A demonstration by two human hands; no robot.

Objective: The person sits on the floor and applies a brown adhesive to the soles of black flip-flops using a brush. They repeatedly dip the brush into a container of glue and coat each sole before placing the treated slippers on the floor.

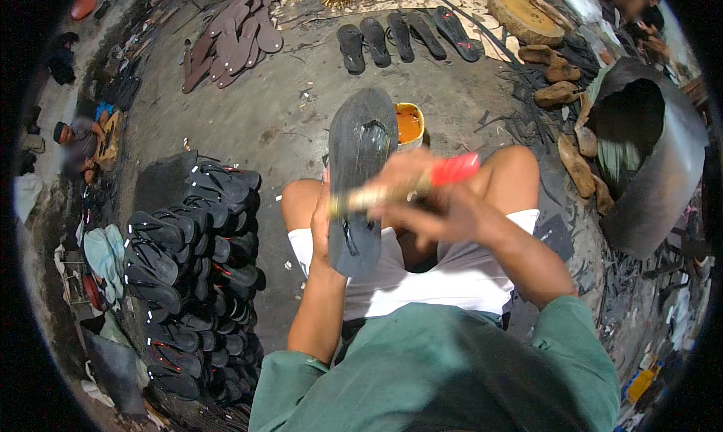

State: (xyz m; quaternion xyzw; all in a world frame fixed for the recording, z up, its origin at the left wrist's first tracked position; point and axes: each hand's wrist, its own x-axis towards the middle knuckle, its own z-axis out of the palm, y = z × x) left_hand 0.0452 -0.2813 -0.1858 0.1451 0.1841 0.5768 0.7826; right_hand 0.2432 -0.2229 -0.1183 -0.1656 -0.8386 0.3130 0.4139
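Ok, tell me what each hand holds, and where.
Left hand: black sandal, by its left edge. Right hand: red-ended tool, around its middle, though blurred.

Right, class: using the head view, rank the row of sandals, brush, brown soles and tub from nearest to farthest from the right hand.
1. Brush: held in the right hand.
2. Tub: just ahead.
3. Row of sandals: farther ahead.
4. Brown soles: far ahead, left.

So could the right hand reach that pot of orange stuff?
Probably yes: the pot stands open beyond the right hand, mostly clear of the sandal, though that hand holds a brush.
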